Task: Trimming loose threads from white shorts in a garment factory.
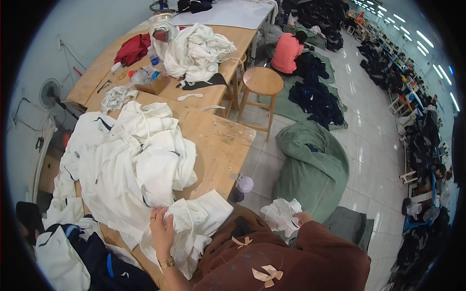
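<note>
A white garment [206, 213] with a gathered elastic edge and a cord lies over the table edge against my body. My left hand [161, 230], with a ring and a gold-coloured watch, has its fingers bent into the white fabric. Out to the right, my right hand [303, 219] grips a bunched white cloth [280, 215] in the air; part of that hand is hidden by my brown sleeve. I cannot tell whether both white pieces are one garment. Just beyond my left hand rises a large pile of white garments [131, 155] with dark trim.
Navy and white clothing [97, 257] lies at the lower left. Farther along the wooden table [218, 140] are more white clothes [199, 51] and a red cloth [132, 50]. A wooden stool [263, 81], a green sack [313, 167] and a seated person [287, 52] are on the right.
</note>
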Demonstrator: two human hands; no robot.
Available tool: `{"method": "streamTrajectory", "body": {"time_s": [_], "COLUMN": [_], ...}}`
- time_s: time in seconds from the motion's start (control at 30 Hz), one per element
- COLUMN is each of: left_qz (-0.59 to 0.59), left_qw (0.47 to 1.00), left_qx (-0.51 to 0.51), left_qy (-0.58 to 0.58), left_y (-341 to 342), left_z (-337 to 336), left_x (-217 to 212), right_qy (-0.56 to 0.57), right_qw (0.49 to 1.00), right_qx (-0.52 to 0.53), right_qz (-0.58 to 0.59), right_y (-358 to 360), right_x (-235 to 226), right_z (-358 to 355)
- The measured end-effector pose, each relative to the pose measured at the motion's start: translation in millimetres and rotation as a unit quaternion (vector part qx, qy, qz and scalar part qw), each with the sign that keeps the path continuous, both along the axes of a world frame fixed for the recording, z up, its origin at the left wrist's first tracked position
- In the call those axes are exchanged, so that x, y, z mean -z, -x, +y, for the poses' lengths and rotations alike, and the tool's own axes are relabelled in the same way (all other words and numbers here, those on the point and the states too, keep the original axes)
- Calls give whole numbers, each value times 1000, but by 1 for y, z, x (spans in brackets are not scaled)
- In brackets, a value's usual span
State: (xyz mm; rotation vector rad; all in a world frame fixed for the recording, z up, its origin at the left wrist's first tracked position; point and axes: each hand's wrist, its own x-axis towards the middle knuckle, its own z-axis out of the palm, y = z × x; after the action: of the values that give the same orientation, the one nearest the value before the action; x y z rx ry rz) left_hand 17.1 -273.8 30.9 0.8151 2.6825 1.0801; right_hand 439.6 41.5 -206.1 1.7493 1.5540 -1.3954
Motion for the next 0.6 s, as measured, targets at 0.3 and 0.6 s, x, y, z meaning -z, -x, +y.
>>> {"method": "streamTrajectory", "body": {"time_s": [0.3,0.6], "left_qz": [20,28], "left_qw": [1000,1000], "left_qx": [4,8], "left_qy": [-11,2], "left_y": [2,0], "left_z": [-2,-5], "left_x": [0,1], "right_qy": [-47,-140], "right_qw": [982,974], "right_qx": [-161,-176], "right_qz": [89,35], "right_y": [-40,-18], "right_x": [33,21], "right_z": [-14,-6]}}
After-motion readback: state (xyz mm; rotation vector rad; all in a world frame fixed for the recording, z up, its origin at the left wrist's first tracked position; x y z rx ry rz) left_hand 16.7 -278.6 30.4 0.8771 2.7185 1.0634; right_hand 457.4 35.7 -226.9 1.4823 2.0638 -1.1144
